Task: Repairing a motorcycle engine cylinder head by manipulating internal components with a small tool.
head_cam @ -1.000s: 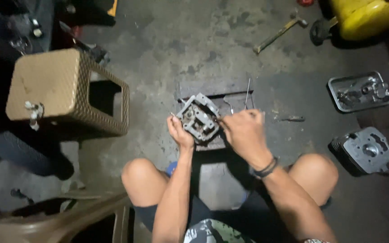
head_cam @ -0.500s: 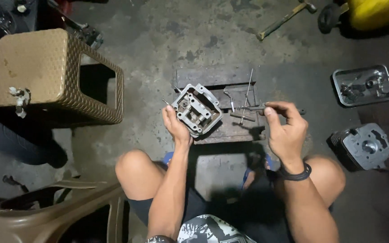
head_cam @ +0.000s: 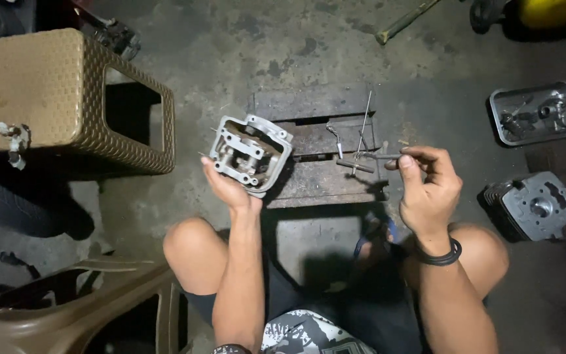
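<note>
I sit low over a dark metal block (head_cam: 316, 141) on the concrete floor. My left hand (head_cam: 229, 187) grips a grey cast engine cylinder head (head_cam: 250, 152) by its lower edge, tilted with its open side toward me, at the block's left end. My right hand (head_cam: 427, 187) pinches a thin metal pin (head_cam: 378, 157) between thumb and fingers, held level over the block's right edge. A short rod (head_cam: 354, 166), a small spring hook (head_cam: 335, 137) and a long thin rod (head_cam: 364, 124) lie on the block.
A tan woven plastic stool (head_cam: 67, 98) stands at the left, a brown plastic chair (head_cam: 80, 314) at the lower left. On the right lie a metal tray of parts (head_cam: 536, 113) and another engine casting (head_cam: 535, 203). A hammer (head_cam: 404, 21) lies at the back.
My right hand left the cylinder head and moved right, now holding a thin pin. The left hand keeps the cylinder head at the block's left end.
</note>
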